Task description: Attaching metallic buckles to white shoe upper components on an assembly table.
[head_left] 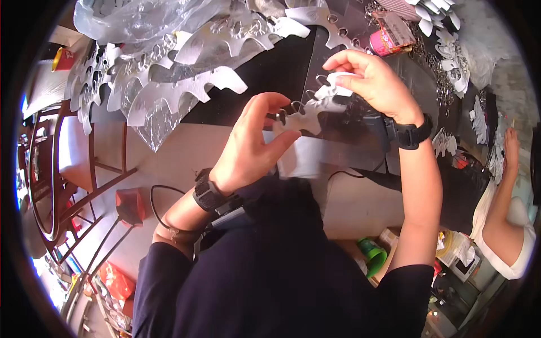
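A white scalloped strip (pixel 304 121) with metal rings along its upper edge is stretched between my two hands, above the dark table (pixel 256 79). My left hand (pixel 248 143) is curled around the strip's left end, with the thumb on the near side and the fingers on the far side. The strip's other end is pinched between the thumb and fingers of my right hand (pixel 377 84). A black band (pixel 411 132) circles my right wrist, and another black band (pixel 208 194) is on my left wrist.
More white scalloped strips with rings (pixel 180 90) lie at the far left beside clear plastic (pixel 141 22). A pink tub (pixel 383 42) and metal chains (pixel 445 84) are at the far right. Another person's arm (pixel 499 203) reaches in at right. A wooden chair (pixel 93 152) stands left.
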Available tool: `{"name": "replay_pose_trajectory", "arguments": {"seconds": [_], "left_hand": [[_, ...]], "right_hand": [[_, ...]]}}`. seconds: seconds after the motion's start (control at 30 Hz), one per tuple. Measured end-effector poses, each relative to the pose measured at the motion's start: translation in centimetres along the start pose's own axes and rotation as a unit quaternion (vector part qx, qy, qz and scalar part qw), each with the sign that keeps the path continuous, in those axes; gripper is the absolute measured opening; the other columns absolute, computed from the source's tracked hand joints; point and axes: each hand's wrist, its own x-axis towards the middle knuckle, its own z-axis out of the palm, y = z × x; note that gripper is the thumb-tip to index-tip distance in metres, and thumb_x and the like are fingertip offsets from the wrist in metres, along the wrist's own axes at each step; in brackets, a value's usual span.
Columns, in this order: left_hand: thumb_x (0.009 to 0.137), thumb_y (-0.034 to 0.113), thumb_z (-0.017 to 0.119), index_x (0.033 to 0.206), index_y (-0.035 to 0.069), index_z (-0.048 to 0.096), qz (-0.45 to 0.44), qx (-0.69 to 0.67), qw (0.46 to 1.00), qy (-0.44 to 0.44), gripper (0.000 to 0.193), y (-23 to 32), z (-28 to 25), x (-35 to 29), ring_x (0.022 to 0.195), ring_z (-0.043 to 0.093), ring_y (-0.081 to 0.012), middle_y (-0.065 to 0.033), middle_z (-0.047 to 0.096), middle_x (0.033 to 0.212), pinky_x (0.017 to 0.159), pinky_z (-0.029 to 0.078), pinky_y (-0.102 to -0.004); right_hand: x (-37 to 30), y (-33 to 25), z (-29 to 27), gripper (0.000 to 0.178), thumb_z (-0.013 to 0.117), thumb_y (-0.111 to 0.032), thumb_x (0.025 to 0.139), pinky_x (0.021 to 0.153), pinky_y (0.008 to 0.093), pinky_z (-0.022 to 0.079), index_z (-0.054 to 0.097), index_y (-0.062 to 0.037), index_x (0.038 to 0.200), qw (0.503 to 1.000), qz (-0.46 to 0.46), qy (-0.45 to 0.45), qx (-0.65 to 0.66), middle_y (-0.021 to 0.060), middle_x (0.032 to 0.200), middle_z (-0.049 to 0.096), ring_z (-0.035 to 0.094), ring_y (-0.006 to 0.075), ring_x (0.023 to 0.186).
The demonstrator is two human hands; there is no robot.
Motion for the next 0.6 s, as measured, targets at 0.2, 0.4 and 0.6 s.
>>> {"name": "replay_pose_trajectory", "arguments": {"seconds": [0.2,0.4,0.6], "left_hand": [[0.060,-0.006,0.067,0.112,0.002,0.043,0.036,0.118,0.983,0.135,0.058,-0.8,-0.1,0.7,0.100,0.047,-0.0331,-0.0157,0.042,0.112,0.085,0.042,-0.0367],[0.062,0.002,0.069,0.098,0.004,0.054,0.094,0.250,0.954,0.136,0.039,-1.2,-0.9,0.4,0.103,0.046,-0.0320,-0.0121,0.049,0.107,0.088,0.037,-0.0395],[0.059,0.002,0.070,0.094,0.004,0.054,0.158,0.215,0.958,0.101,0.038,-0.5,-0.1,0.7,0.101,0.048,-0.0302,-0.0107,0.052,0.104,0.086,0.038,-0.0415]], "right_hand": [[1.8,0.1,1.3,0.014,0.058,-0.003,0.079,0.072,0.0226,0.045,0.059,-0.0012,0.094,0.992,-0.101,0.068,0.019,0.0027,0.085,0.058,0.055,0.0088,0.079],[4.1,-1.0,1.5,0.019,0.065,-0.008,0.071,0.077,0.0382,0.044,0.058,-0.0053,0.089,0.884,-0.229,0.246,-0.326,0.0091,0.090,0.057,0.055,0.0296,0.087],[9.6,-2.2,2.4,0.027,0.056,-0.002,0.076,0.080,0.0402,0.044,0.051,-0.0021,0.102,0.884,-0.238,0.181,-0.358,0.0163,0.099,0.056,0.054,0.0359,0.093]]}}
